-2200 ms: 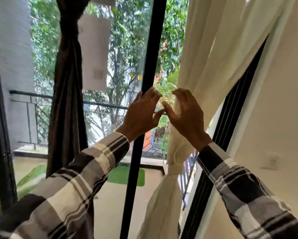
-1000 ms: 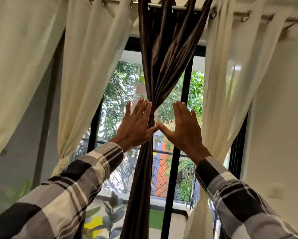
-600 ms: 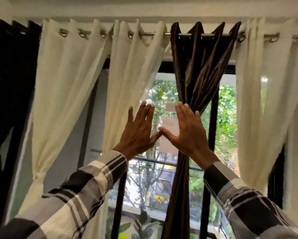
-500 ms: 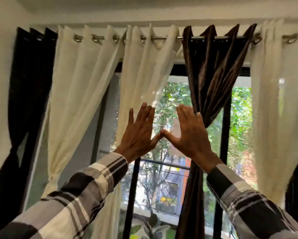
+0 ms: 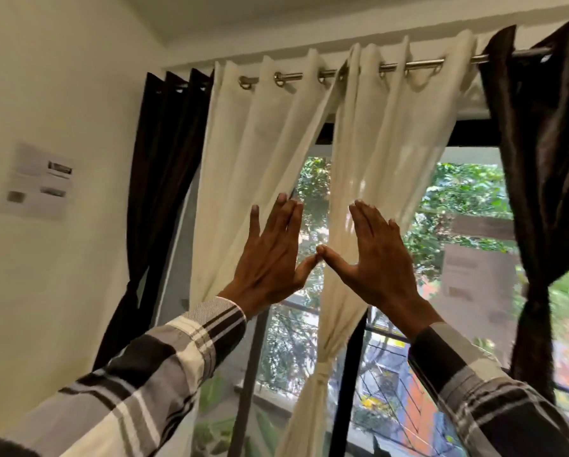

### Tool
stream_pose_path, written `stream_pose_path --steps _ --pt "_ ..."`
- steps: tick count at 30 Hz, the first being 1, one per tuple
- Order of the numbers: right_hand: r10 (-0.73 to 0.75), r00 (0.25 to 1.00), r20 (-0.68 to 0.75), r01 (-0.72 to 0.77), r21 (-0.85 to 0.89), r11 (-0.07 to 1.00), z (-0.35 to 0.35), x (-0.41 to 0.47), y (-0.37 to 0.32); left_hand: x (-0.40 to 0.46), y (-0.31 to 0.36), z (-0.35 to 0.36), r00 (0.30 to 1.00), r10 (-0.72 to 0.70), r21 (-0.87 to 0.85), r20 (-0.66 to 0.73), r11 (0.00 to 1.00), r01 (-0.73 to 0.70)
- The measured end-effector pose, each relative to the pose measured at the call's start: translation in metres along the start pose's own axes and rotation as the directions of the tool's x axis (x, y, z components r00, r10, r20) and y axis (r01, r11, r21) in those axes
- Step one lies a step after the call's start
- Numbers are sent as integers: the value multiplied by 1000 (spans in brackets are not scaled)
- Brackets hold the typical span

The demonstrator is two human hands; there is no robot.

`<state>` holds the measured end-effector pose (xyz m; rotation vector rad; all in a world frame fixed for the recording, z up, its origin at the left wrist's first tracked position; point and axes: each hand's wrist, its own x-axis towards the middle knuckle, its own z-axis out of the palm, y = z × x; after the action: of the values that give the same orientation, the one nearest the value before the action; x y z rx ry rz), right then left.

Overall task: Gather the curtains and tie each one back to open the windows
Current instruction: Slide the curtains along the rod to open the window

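Observation:
My left hand (image 5: 270,255) and my right hand (image 5: 375,258) are raised flat in front of the window, fingers straight, thumb tips touching, holding nothing. Behind them a cream curtain (image 5: 375,153) hangs from the rod (image 5: 421,65) and is gathered into a knot (image 5: 324,374) low down. A second cream curtain (image 5: 253,153) hangs to its left, pulled toward the wall. A dark brown curtain (image 5: 164,179) is gathered at the far left. Another dark brown curtain (image 5: 546,133) is bunched and tied at the right.
A white wall (image 5: 62,94) with a paper notice (image 5: 36,179) lies at the left. Black window frame bars (image 5: 355,357) cross the glass. Trees, a railing and an orange building show outside. Plant leaves (image 5: 210,430) sit low by the window.
The view has swung left along the rod, from the right cream curtain past the middle brown one to the left curtains and wall. Both hands kept the same flat, thumbs-touching pose.

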<state>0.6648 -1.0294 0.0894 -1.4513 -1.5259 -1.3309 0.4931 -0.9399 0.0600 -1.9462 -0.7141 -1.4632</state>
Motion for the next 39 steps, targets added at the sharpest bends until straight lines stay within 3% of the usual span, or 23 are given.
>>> stream_pose_path --steps 8,20,24,31,36,39 --pt "2 999 -44 6 182 983 140 57 -16 14 -88 86 994 -99 42 -49 994 101" --pt "12 998 -68 16 406 914 324 140 -30 60 -216 226 992 -98 148 -80 983 109" --pt "75 993 -90 -30 419 907 391 161 -36 68 -271 276 996 -50 161 -69 985 60" --pt "315 931 -183 -214 427 878 467 202 -3 99 -341 357 995 83 100 -51 992 -78" --pt "402 878 -261 -257 451 855 501 248 22 130 -382 403 990 102 16 -95 995 -101" --pt "397 863 -312 -205 502 840 517 275 28 143 -402 426 984 138 9 -109 990 -138"
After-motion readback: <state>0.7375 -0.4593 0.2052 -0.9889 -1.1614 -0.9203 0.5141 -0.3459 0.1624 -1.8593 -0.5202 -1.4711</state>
